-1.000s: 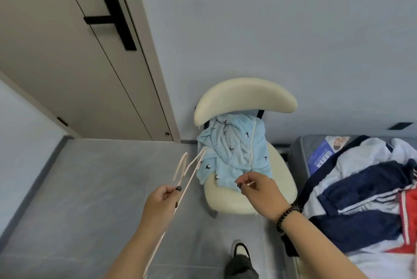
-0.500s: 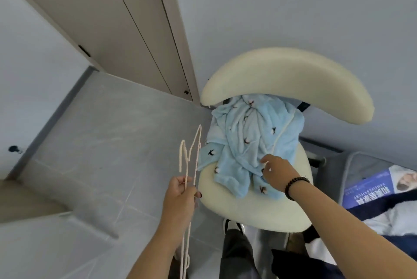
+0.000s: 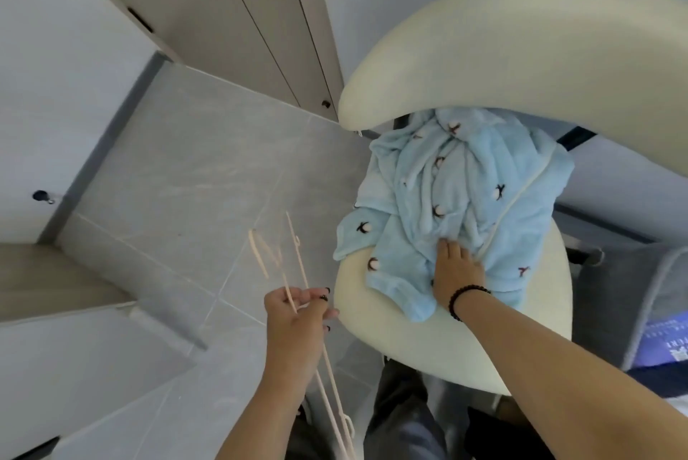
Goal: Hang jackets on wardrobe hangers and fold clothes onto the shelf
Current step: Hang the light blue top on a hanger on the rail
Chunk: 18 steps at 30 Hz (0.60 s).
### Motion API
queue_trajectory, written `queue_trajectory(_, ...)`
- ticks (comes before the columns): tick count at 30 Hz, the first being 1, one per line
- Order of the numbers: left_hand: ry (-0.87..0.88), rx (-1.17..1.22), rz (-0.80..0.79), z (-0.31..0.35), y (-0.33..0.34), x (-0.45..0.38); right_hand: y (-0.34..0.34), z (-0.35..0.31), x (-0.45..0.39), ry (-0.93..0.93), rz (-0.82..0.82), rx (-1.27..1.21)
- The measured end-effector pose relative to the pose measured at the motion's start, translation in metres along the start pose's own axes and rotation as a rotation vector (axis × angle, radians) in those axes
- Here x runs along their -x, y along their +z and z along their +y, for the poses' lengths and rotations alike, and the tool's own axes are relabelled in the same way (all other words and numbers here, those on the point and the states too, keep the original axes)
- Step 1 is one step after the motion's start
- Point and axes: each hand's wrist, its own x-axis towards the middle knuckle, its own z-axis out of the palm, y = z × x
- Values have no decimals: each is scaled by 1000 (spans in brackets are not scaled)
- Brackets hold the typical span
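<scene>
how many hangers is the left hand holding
2, it seems: thin cream wire hangers held together in the left hand, hooks pointing up over the grey floor. They overlap, so another could be hidden.

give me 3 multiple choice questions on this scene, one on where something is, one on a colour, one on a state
1. Where does the fleece garment lie?
A. on the floor
B. on the cream chair
C. on a wardrobe shelf

2. What colour is the garment?
A. light blue with small dark motifs
B. plain red
C. green striped

3. What is the left hand doing?
A. hanging idle and holding nothing
B. pressing flat on the chair
C. keeping a grip on thin pale hangers

Answers:
1 B, the garment is heaped on the chair seat under the curved backrest.
2 A, the cloth is pale blue and dotted with small dark marks.
3 C, the fingers curl round the hanger wires, while the right hand rests on the garment.
</scene>
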Motion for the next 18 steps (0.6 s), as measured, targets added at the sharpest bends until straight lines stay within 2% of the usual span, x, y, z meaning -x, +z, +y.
queue_trajectory(2,20,23,49,0,-1,-2,-5,3,-10,-70,45,70)
queue_trajectory(4,30,47,80,2,-3,0,-18,6,-18,-114,10,44)
queue_trajectory(7,24,58,81,8,-7,9,-51,5,-19,-42,-117,-257)
queue_trajectory(9,31,44,73,15,-9,17,-81,-1,-10,-36,-139,-522)
queue_trajectory(14,48,40,22,37,-13,37,-183,-31,40,-277,-237,-938)
queue_trajectory(18,120,67,-42,63,-19,57,-257,-62,91,-448,-278,-1048)
